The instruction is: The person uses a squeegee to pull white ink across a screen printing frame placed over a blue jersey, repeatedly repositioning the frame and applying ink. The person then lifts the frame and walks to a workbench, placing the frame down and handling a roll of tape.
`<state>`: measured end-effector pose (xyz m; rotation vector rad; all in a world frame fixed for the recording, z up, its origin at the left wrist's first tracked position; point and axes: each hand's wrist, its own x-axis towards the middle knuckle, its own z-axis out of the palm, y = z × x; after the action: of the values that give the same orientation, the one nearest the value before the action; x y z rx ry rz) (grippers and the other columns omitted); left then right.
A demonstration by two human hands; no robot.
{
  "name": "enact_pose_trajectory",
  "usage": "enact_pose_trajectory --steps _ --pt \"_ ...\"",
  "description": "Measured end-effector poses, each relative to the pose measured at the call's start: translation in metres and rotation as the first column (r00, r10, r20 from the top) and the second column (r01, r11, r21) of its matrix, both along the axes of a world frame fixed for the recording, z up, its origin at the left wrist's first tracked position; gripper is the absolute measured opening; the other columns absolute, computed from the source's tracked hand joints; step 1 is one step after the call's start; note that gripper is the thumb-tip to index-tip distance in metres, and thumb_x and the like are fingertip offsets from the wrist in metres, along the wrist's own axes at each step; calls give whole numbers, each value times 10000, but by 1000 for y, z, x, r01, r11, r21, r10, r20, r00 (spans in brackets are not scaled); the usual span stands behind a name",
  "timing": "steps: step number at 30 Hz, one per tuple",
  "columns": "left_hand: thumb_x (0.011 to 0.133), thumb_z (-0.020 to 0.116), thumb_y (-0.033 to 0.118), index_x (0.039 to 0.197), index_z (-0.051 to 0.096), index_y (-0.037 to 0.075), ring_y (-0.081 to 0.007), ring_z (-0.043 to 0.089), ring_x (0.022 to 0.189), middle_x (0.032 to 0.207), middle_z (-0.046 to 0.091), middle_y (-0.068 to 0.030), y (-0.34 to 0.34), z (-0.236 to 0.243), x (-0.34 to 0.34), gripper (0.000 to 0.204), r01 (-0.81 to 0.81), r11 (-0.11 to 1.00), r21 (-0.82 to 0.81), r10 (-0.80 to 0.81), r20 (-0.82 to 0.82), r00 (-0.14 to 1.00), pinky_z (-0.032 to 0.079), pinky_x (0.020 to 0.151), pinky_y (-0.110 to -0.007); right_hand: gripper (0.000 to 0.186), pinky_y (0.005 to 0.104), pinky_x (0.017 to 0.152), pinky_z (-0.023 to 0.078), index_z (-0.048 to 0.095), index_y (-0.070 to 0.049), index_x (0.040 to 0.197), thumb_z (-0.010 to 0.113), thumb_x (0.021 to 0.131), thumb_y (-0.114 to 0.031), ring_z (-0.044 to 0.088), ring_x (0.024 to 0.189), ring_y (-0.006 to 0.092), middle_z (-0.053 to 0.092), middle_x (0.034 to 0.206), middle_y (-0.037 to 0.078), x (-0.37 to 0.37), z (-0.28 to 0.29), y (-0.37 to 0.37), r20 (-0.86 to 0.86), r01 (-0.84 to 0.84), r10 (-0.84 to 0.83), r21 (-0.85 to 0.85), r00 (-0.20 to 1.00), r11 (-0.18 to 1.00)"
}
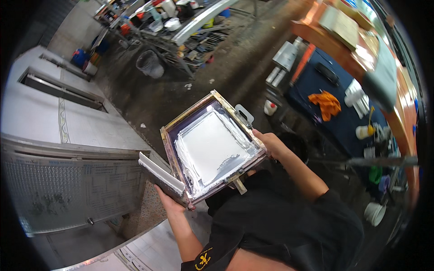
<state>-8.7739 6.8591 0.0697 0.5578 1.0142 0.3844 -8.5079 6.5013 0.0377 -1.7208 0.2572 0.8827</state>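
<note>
A screen-printing frame point(190, 117) is held tilted in front of my body. Thick white ink point(212, 144) is smeared round the edges of its mesh, about a pale central area. My right hand point(267, 142) grips the frame's right corner, close to a grey metal handle point(244, 115). In my left hand point(170, 199) is a squeegee point(162, 174), its long edge coated with white ink. This hand is at the frame's lower left corner; whether it also bears the frame I cannot tell. A short wooden piece point(239, 186) sticks out below the frame.
White panelled tables point(86, 122) run along the left. A bucket point(150, 64) stands on the dark floor ahead, by a cluttered rack point(203, 45). At right, a dark blue surface point(312, 81) carries an orange cloth point(325, 104) and bottles. A white jug point(270, 108) stands nearby.
</note>
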Motion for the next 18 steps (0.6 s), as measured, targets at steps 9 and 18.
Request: enact_pose_trajectory --steps 9,18 --pt "1040 389 746 1599 451 172 -322 503 1426 1604 497 -78 174 8 114 804 -64 997 42 59 114 992 401 1178 -512 819 340 535 433 776 84 931 632 959 -721 569 580 171 690 737 100 118 -6 183 36 10 -11 32 999 999" --pt "1046 401 733 1594 444 121 -329 496 1434 1617 486 -67 338 72 239 823 36 999 33 -39 107 994 413 1174 -491 706 306 435 347 776 57 1013 658 990 -639 519 511 112 681 741 53 191 57 328 40 175 -177 42 983 984"
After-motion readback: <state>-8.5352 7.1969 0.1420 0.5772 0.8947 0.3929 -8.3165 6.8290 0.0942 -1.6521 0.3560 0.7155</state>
